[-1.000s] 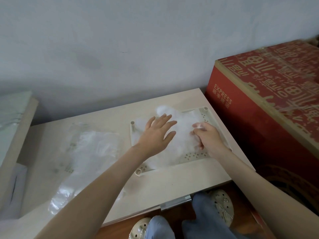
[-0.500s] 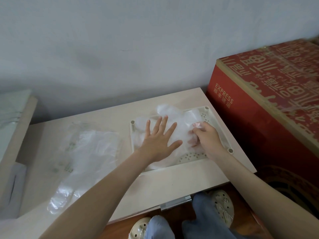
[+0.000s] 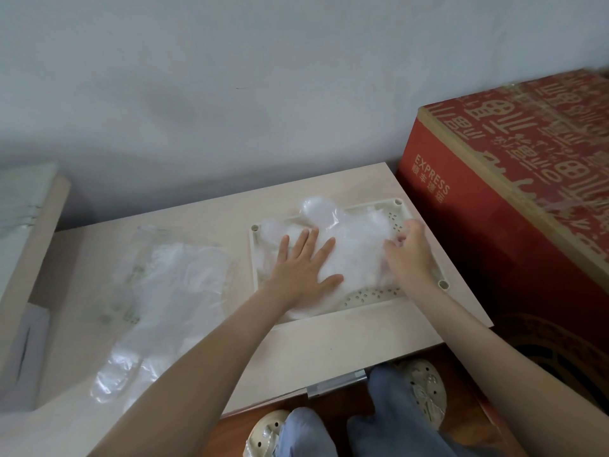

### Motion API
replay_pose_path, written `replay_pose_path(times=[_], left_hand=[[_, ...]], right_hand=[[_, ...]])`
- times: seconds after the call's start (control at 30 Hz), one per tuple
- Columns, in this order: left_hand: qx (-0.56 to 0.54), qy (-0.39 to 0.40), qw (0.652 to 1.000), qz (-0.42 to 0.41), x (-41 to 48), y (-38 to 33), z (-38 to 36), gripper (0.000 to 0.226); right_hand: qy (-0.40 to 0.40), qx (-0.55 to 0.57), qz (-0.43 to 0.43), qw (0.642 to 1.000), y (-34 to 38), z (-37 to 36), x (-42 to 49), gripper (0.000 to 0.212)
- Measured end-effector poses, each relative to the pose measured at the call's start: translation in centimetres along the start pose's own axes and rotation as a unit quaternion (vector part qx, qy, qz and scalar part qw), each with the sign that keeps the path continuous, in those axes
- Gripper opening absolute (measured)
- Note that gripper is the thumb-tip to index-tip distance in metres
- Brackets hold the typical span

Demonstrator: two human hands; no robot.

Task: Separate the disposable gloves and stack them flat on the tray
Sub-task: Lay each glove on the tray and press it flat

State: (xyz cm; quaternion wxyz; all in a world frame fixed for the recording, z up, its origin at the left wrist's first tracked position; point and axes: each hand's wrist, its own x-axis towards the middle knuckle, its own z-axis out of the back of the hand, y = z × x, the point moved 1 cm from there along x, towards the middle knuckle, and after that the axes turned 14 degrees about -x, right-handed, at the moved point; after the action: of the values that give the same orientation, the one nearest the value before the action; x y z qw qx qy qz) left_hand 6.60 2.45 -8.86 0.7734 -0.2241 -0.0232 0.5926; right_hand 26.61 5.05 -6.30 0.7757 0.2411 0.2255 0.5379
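Note:
A cream perforated tray [image 3: 372,296] lies on the right part of the pale table. Clear disposable gloves [image 3: 356,255] are stacked on it, with glove fingers puffing up at the tray's far edge. My left hand [image 3: 301,267] presses flat on the stack with straight, spread fingers. My right hand [image 3: 408,253] sits at the stack's right side, fingers curled and pinching the thin plastic there. More clear gloves [image 3: 164,291] lie loose in a plastic bag on the left of the table.
A big red cardboard box [image 3: 514,199] stands right of the table, close to my right arm. A pale board [image 3: 29,245] leans at the far left. A wall rises just behind the table. My legs and shoes show below the front edge.
My left hand came down from hovering and now lies flat on the gloves on the tray. My right hand shifted slightly right along the stack's edge.

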Motion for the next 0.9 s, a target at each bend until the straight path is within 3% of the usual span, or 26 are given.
replay_pose_path(times=[0.1,0.17,0.23,0.33,0.43,0.6,0.7,0.8,0.9], left_hand=[[0.006,-0.017,1.000,-0.007,0.2,0.1,-0.3,0.074],[0.013,-0.021,1.000,-0.012,0.3,0.3,-0.4,0.075],[0.023,-0.028,0.999,-0.021,0.4,0.5,-0.5,0.079],[0.039,-0.035,0.998,-0.030,0.4,0.8,-0.6,0.088],[0.049,-0.030,0.998,-0.029,0.4,1.1,-0.5,0.090],[0.055,-0.055,0.997,-0.028,-0.4,1.4,0.4,0.091],[0.010,-0.132,0.988,-0.081,-2.4,1.9,2.5,0.066],[-0.015,-0.254,0.951,-0.175,-5.2,3.1,4.6,0.037],[-0.012,-0.259,0.961,-0.099,-8.7,5.2,6.0,0.034]], right_hand=[[-0.127,-0.168,0.196,0.958,0.7,0.1,-0.2,0.057],[-0.064,-0.207,0.352,0.910,1.6,-0.3,-0.8,0.056],[0.074,-0.240,0.424,0.870,1.7,-1.1,-1.2,0.055],[0.167,-0.337,0.396,0.838,0.3,-2.6,-0.4,0.062],[0.169,-0.367,0.337,0.850,-0.6,-2.7,0.5,0.062],[0.156,-0.347,0.344,0.859,0.2,-1.8,0.2,0.056],[0.144,-0.331,0.353,0.863,1.4,-0.9,-0.5,0.058],[0.164,-0.309,0.362,0.864,3.7,0.2,-1.8,0.058],[0.216,-0.285,0.332,0.873,6.2,1.5,-3.4,0.052]])
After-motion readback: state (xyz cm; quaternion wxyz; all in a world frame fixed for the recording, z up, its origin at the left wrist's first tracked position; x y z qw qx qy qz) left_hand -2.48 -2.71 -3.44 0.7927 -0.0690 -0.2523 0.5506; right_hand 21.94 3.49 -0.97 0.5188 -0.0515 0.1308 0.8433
